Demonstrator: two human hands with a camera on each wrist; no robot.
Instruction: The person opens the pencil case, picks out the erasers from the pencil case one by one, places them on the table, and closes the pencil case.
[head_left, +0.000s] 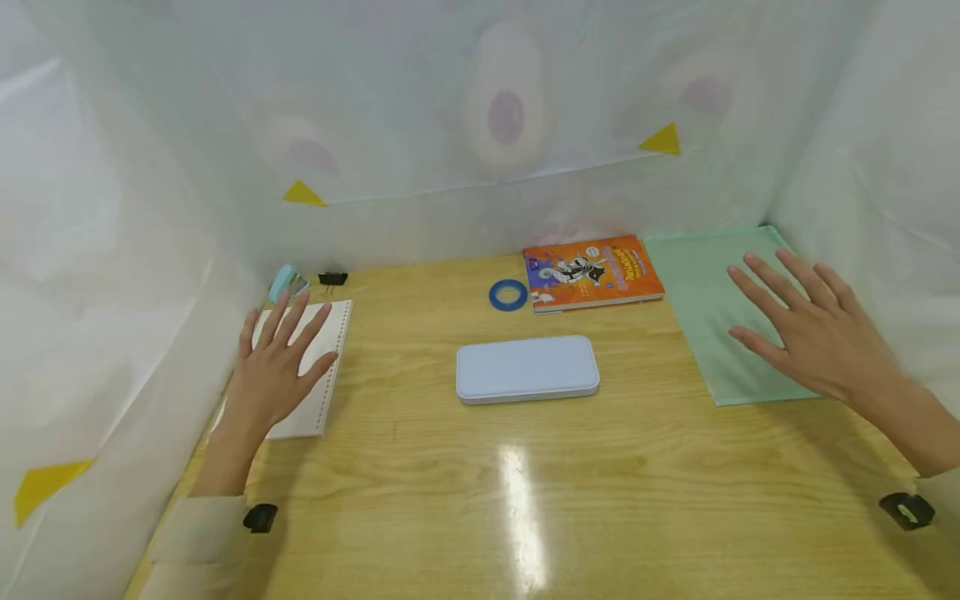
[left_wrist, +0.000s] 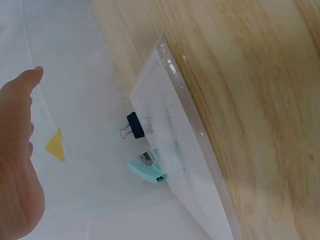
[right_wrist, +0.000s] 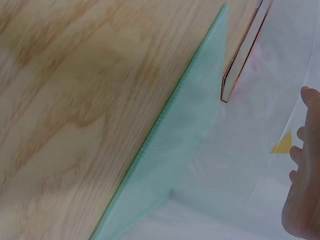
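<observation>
My left hand (head_left: 273, 367) hovers with fingers spread over a white notebook (head_left: 330, 350) at the left of the table. Beyond its fingertips sit a mint-green stapler (head_left: 283, 282) and a black binder clip (head_left: 333, 278). On the other side, my right hand (head_left: 821, 333) is spread over a pale green mesh folder (head_left: 697, 308), holding nothing. In the middle, between the hands, lies a light blue case (head_left: 527, 369) with rounded corners. Both wrist views show the hands raised above the table, with the notebook (left_wrist: 175, 135) and the folder (right_wrist: 170, 135) below.
An orange book (head_left: 596, 273) lies at the back, against the folder's left edge. Left of it is a roll of blue tape (head_left: 508, 295). White sheeting (head_left: 420, 225) with yellow triangles walls the wooden table (head_left: 405, 492) at the back and both sides.
</observation>
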